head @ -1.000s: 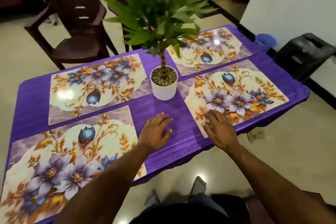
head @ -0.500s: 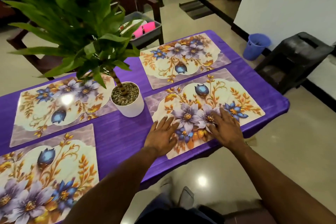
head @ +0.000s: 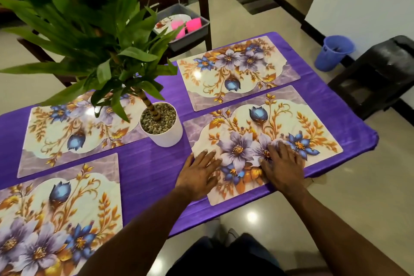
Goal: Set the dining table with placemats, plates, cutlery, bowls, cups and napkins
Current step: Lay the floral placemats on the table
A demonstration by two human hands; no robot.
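Several floral placemats lie on the purple table [head: 154, 170]. Both my hands press flat on the near right placemat [head: 311, 127]: my left hand [head: 198, 175] covers its left near corner, my right hand [head: 281, 166] lies on its flowers with fingers spread. A second placemat [head: 237, 71] sits behind it, a third [head: 67, 132] at the far left and a fourth [head: 60, 215] at the near left. On a chair beyond the table stands a grey tub [head: 192, 33] with a plate [head: 172, 20] and pink cups [head: 190, 26].
A white pot [head: 164, 134] with a tall green plant [head: 89, 18] stands mid-table and hides part of the far left placemat. A blue bucket [head: 335, 52] and a black stool [head: 376, 76] stand on the floor to the right. Dark chairs stand behind the table.
My view has swung right along the table. My left hand moved from the bare purple cloth onto the near right placemat, and my right hand slid further onto its flowers.
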